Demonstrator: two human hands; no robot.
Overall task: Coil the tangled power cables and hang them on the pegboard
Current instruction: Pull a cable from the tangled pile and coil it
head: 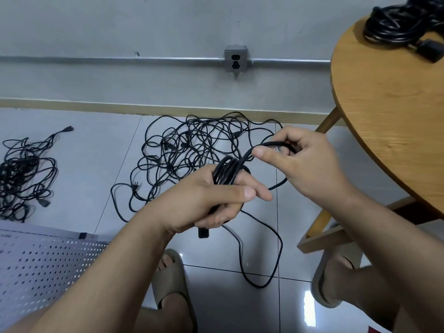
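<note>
1. Floor (84, 164): pale glossy tiles, carries most of the cables.
2. Wall (120, 25): grey, with a metal conduit (120, 59) running across it.
3. Desk (384, 116): round, wooden, at right, only part of it in frame.
4. Pegboard (43, 265): white, perforated, lies flat at lower left, nothing hung on it.
5. Big tangle (192, 145): black power cables in a loose mess on the floor near the wall, just behind both hands.
6. Small tangle (21, 174): second black cable heap at far left on the floor, well apart from the big one.
7. Coiled bundle (396, 25): black cable on the desk top at upper right, plug end beside it.
8. Left grip (216, 203): clenched round the held coil (227, 173), several black loops passing through the fist, held in the air above the floor.
9. Right grip (310, 162): thumb and fingers pinch one strand of the same cable, which runs from the coil up to it.
10. Slack loop (264, 260): the rest of that cable drops below the hands in a long curve between the feet.
11. Slippers (173, 284): beige, one on each foot.
12. Socket box (236, 60): metal, mounted on the conduit.
13. Plug (203, 233): black, hangs just under the left grip.
</note>
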